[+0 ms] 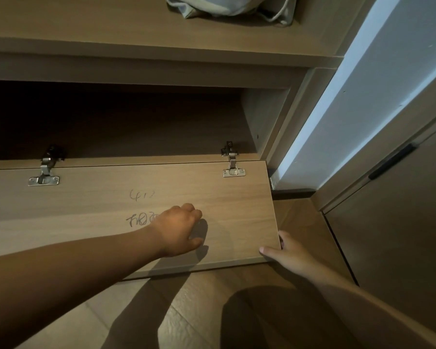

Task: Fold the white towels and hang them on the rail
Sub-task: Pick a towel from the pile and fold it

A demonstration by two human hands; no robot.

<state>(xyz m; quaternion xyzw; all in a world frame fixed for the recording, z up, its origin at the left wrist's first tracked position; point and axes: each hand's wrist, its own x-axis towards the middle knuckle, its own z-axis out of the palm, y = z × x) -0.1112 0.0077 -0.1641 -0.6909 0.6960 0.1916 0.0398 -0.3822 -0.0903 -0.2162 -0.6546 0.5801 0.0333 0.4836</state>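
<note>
Head view: you are at the very start, as I judge it. No towel is folded, none hangs, and no rail is in sight, so finding, folding and hanging are all left. Before you a drop-down door lies open on two hinges, and I cannot make out what is in the dark compartment behind it. Your left grip is over the door's inner face, beside some scrawled writing. Its fingers are curled in and nothing shows in them. Further right, your right grip pinches the door's front corner, thumb on top and fingers round the edge. The only cloth is a pale, crumpled bundle on the shelf above, cut off by the frame's top. A cord hangs from it, so I cannot tell whether it is a towel or a bag.
</note>
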